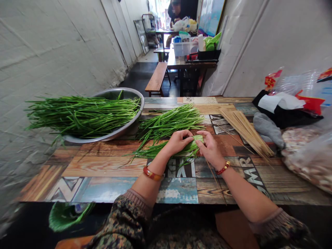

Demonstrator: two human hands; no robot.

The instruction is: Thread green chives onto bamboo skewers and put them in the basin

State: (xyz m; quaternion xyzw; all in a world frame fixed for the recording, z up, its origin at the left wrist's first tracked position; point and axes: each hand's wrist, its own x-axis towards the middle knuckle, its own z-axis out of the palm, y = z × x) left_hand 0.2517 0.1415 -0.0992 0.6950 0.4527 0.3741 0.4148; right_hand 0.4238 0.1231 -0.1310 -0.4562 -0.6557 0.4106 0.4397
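A small bunch of green chives point(191, 149) lies under both hands at the middle of the table, pale cut ends toward the right. My left hand point(181, 141) curls closed over the bunch, thumb and fingers pressed on it. At the pale ends my right hand point(209, 148) pinches the stalks between thumb and fingers. One thin wooden skewer point(215, 182) extends from beneath my right hand toward the table's front edge; whether the fingers touch it is hidden. Just beyond my hands rests a larger pile of chives point(173, 121).
A metal basin point(142, 107) heaped with long chives point(85, 116) stands at left. To the right lie wooden skewers point(245, 133), a grey cloth-like item point(268, 129) and a plastic bag of pale pieces point(306, 155). Behind are a bench point(157, 76), another table and a person point(176, 12).
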